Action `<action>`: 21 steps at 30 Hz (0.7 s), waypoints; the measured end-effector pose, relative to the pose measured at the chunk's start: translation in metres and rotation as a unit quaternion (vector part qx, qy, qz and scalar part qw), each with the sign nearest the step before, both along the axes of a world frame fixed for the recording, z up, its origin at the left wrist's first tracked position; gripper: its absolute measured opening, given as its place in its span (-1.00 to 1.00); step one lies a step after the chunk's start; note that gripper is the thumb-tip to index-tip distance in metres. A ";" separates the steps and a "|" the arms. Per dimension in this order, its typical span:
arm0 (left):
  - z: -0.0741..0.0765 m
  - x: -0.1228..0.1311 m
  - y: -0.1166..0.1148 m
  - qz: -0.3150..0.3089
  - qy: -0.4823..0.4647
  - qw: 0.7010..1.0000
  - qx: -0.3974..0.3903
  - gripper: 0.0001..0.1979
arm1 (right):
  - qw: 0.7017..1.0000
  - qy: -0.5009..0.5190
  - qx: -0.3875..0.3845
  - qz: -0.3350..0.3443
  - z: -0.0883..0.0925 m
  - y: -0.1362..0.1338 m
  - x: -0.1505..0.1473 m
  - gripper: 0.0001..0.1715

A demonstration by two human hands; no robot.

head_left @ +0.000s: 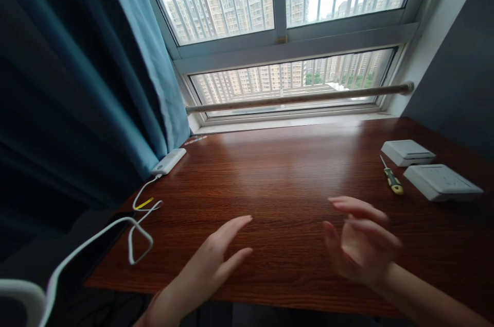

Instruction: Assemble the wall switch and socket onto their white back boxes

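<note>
My left hand [216, 255] hovers over the front of the brown wooden table [278, 172], thumb and fingers apart, holding nothing. To the right, my right hand [363, 244] is raised above the tabletop, slightly blurred, with its fingers curved and spread and nothing between them. Beyond it lies a screwdriver [392, 181] with a yellow and black handle, its shaft pointing away from me. Beside the screwdriver sit two white boxes: a nearer switch or socket box [442, 183] and a farther one [408, 152]. Neither hand touches any of these.
A white power strip [169, 161] lies at the table's left edge, its white cable [133, 221] looping toward me with a yellow tag [144, 203]. A blue curtain [154, 59] hangs at left. Behind the table is a window with a horizontal rail [301, 99].
</note>
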State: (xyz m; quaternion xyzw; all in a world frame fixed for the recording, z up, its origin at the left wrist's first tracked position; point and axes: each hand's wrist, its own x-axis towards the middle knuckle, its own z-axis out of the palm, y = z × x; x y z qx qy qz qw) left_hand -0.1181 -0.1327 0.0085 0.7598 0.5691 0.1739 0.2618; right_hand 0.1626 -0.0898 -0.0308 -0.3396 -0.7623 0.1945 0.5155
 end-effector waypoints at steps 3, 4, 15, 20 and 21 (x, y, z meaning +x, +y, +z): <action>-0.002 0.055 0.042 -0.122 -0.167 0.976 0.066 -0.29 | 0.995 0.009 0.085 0.042 -0.003 0.023 -0.010 -0.49; -0.007 0.071 0.056 -0.158 -0.217 0.960 0.085 -0.26 | 0.994 0.007 0.094 0.059 -0.005 0.031 -0.013 -0.46; -0.073 0.128 0.104 -0.126 -0.479 0.869 -0.006 -0.38 | 0.981 0.066 -0.133 0.121 -0.038 0.054 -0.012 -0.32; -0.066 0.125 0.098 -0.103 -0.484 0.868 -0.046 -0.47 | 0.970 0.049 -0.157 0.180 -0.032 0.049 -0.013 -0.32; -0.064 0.126 0.099 -0.098 -0.481 0.870 -0.050 -0.50 | 0.970 0.052 -0.158 0.179 -0.030 0.050 -0.013 -0.34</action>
